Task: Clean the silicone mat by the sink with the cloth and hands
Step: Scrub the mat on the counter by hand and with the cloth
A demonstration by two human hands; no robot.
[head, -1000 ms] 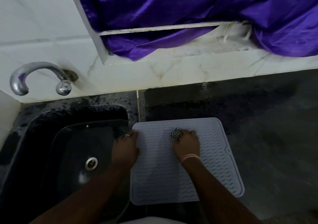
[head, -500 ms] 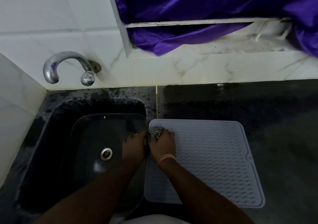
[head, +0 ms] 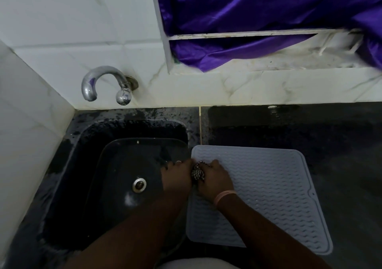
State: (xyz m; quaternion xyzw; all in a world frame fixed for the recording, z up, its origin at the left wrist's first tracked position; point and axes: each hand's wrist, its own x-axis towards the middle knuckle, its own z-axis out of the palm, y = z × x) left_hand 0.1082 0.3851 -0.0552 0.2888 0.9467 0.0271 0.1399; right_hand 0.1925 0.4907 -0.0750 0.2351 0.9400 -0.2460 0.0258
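Observation:
A pale grey silicone mat [head: 268,190] with a wavy ribbed surface lies flat on the dark counter, its left edge at the sink's rim. My right hand [head: 215,179] grips a bunched black-and-white checked cloth [head: 198,172] and presses it on the mat's left edge. My left hand [head: 176,176] sits at that same edge, fingers curled over the mat's rim, touching the cloth hand. A pink band circles my right wrist.
A black sink [head: 115,177] with a steel drain [head: 139,184] lies left of the mat. A chrome tap [head: 103,83] juts from the white tiled wall. Dark wet counter [head: 310,128] extends right. Purple cloth [head: 258,20] hangs over the window ledge.
My right hand has swept the cloth from the mat's middle leftward to its left edge, then a little toward me. My left hand has stayed on the mat's left rim.

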